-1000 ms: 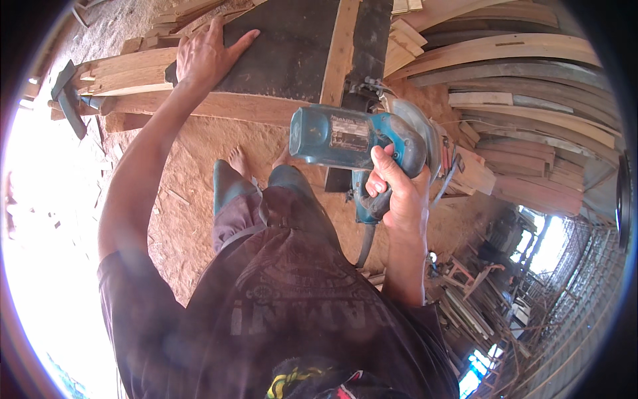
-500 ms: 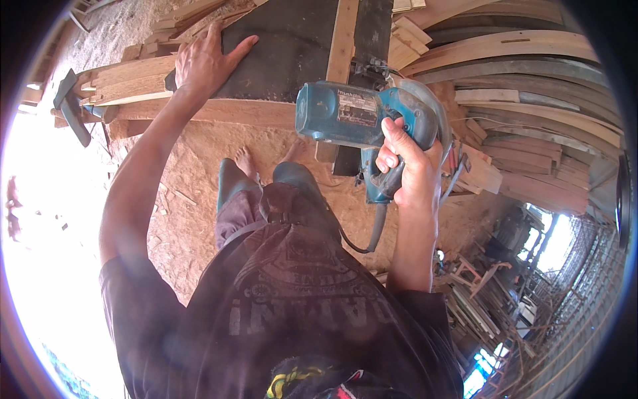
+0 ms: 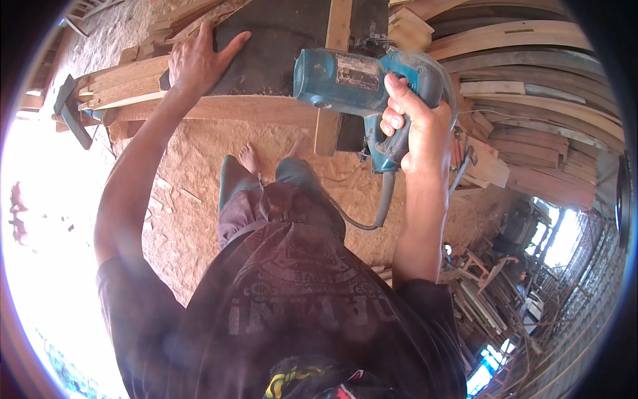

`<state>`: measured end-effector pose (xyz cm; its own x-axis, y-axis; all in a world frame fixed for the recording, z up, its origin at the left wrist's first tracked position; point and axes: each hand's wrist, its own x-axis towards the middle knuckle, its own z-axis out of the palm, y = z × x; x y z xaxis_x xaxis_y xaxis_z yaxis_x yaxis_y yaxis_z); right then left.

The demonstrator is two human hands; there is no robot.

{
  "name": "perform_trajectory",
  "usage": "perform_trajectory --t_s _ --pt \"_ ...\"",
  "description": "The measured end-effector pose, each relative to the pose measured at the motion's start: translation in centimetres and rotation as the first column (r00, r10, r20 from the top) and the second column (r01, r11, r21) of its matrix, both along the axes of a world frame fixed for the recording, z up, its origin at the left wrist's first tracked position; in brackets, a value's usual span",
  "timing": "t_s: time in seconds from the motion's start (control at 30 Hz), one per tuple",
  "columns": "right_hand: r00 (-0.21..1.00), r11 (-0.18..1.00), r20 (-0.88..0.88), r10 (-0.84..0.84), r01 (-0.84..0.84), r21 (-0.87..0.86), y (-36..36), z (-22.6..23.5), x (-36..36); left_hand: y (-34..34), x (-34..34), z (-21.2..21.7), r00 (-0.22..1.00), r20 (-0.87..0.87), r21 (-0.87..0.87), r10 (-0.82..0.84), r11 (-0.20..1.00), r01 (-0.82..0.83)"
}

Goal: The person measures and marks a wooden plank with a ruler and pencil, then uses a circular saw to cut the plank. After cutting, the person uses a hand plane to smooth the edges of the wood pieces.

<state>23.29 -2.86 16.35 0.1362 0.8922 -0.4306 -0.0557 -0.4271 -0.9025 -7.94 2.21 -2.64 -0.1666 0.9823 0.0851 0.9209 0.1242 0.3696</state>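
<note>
Wrapped round the rear handle of a teal circular saw (image 3: pixel 345 80), my right hand (image 3: pixel 419 123) has its thumb lying over the top. The saw sits at the right part of a dark board (image 3: pixel 266 63), beside a narrow wooden strip (image 3: pixel 325 133) that crosses the board lengthwise. Its blade is hidden behind the motor and guard. My left hand (image 3: pixel 199 63) lies flat with fingers spread, at the board's left edge and partly on the pale timber (image 3: pixel 126 83) next to it. A dark power cord (image 3: pixel 384 199) hangs from the saw's handle toward my legs.
A blue-grey metal clamp (image 3: pixel 72 110) stands at the timber's left end. Curved planks (image 3: pixel 531 80) are stacked at the right. Scrap wood (image 3: pixel 475 299) lies in a heap at the lower right. My bare feet (image 3: pixel 249 159) stand on the sandy ground (image 3: pixel 179 173).
The saw has moved a little farther forward along the board, with my right hand gripping it. My left hand stays at nearly the same place.
</note>
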Motion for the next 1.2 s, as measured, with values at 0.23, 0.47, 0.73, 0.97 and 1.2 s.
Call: perform_trajectory --t_s 0.23,0.47,0.73,0.97,1.2 --pt "0.999 0.999 0.013 0.038 -0.038 0.029 2.5 -0.2 -0.1 0.0 -0.4 -0.4 1.000 0.024 0.036 -0.020 0.999 0.019" --pt "0.999 0.997 0.031 0.045 -0.047 0.067 6.0 -0.7 -0.2 0.2 -0.6 -0.6 1.000 -0.002 -0.026 -0.010 1.000 0.010" --pt "0.994 0.984 0.001 0.108 -0.107 0.145 11.3 -0.8 -0.6 -0.4 -0.2 -0.8 1.000 0.002 -0.001 0.028 1.000 -0.028" --pt "0.990 0.983 0.141 0.020 -0.045 0.176 14.9 -0.8 -1.4 -0.2 0.4 0.7 0.999 0.005 -0.090 0.039 0.995 -0.038" --pt "0.990 0.962 0.107 0.091 -0.115 0.249 13.5 2.0 5.8 -0.2 0.4 -1.2 0.994 -0.049 0.078 0.100 0.992 -0.096"
